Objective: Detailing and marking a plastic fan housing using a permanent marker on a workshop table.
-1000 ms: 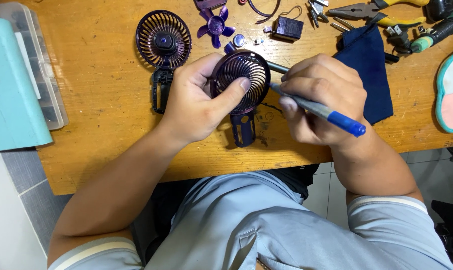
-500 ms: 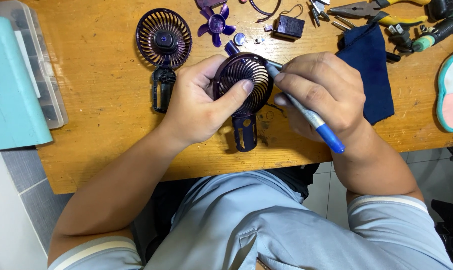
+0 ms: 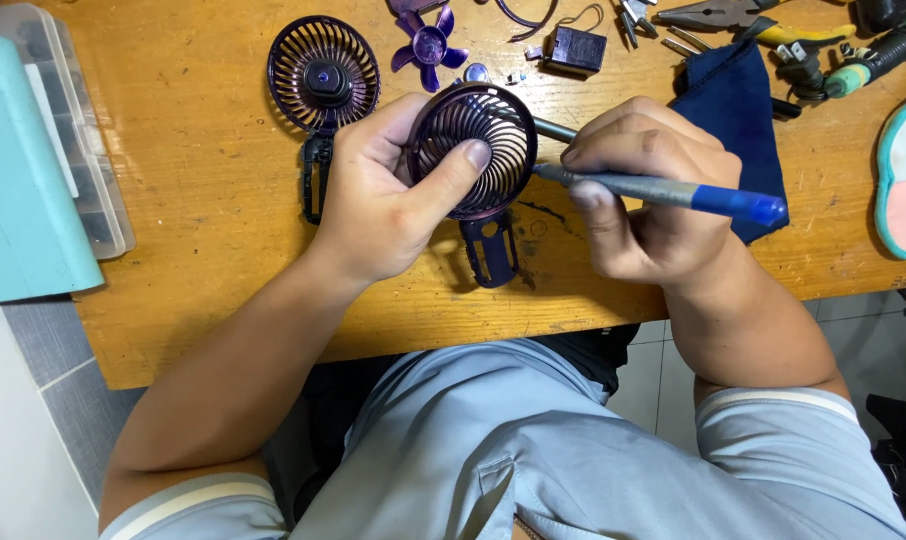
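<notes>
From the head camera, you had the small hand fan well apart. Your left hand (image 3: 393,205) gripped the round dark purple slatted plastic fan grille half (image 3: 473,150) just above the wooden table (image 3: 203,250), fingers wrapped behind it and the thumb pressed across its front, its short handle stub hanging below. Your right hand (image 3: 648,195) pinched the grey-shafted screwdriver with a blue handle end (image 3: 663,190) between thumb and fingers, its tip meeting the grille's right edge; the exact contact point was hidden.

By the look of it, the stripping was already done: the other dark purple grille half with its motor hub and handle (image 3: 323,75) lay flat on the table to the upper left of your left hand, the loose purple plastic fan blade (image 3: 428,45) lay just beside it, and a small dark block with wires (image 3: 575,48) rested near the top edge. Whether screws remained in the held half, I cannot tell.

As for containers, a clear plastic compartment box (image 3: 93,170) sat at the table's left edge, mostly covered by a teal lid or case (image 3: 23,190); its contents could not be made out. A dark blue folded cloth (image 3: 738,110) and pliers (image 3: 733,15) lay to your right.
</notes>
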